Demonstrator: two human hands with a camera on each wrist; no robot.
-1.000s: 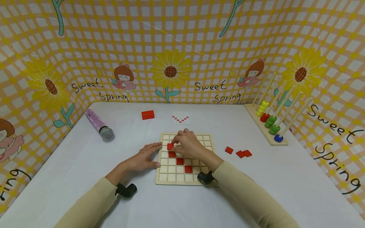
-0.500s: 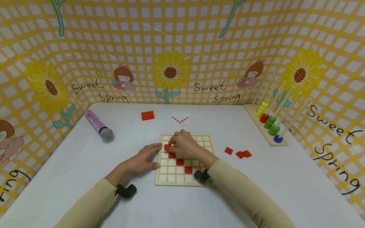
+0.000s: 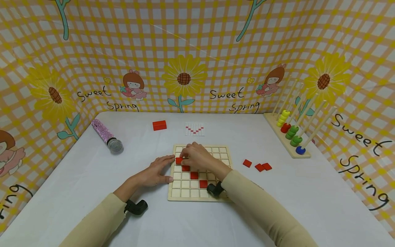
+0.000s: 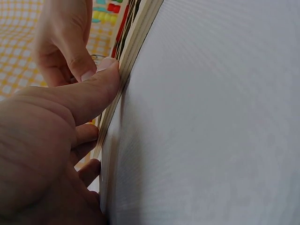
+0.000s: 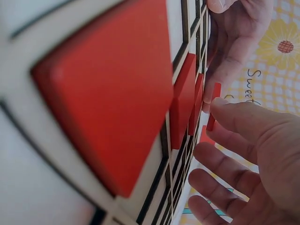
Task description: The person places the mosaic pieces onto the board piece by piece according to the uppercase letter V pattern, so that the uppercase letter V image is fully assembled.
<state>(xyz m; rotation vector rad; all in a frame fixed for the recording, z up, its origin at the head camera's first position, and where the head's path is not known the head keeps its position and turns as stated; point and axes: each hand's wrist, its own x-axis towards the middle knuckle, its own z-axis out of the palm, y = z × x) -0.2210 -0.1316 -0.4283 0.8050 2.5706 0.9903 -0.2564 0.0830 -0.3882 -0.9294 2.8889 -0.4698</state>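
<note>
In the head view, a wooden grid board point(image 3: 185, 193) lies on the white table. My right hand point(image 3: 199, 157) is over its upper left part, pinching a red square tile point(image 3: 178, 161) at the leftmost column. The right wrist view shows that tile point(image 5: 217, 90) edge-on between thumb and index finger, apart from the grid. Three red tiles sit in the board's cells in a diagonal, one of them a tile point(image 3: 203, 184) near the bottom. My left hand point(image 3: 152, 173) rests against the board's left edge, its thumb point(image 4: 101, 79) touching the rim in the left wrist view.
Three loose red tiles point(image 3: 260, 167) lie right of the board. Behind it are a printed grid card point(image 3: 194, 129) and a red block point(image 3: 159, 125). A glittery microphone point(image 3: 106, 135) lies at left. A wooden peg stand point(image 3: 287, 139) with coloured beads stands at right.
My right hand has moved left with the pinched tile, from above the second column to the leftmost column. The left hand has stayed at the board's edge.
</note>
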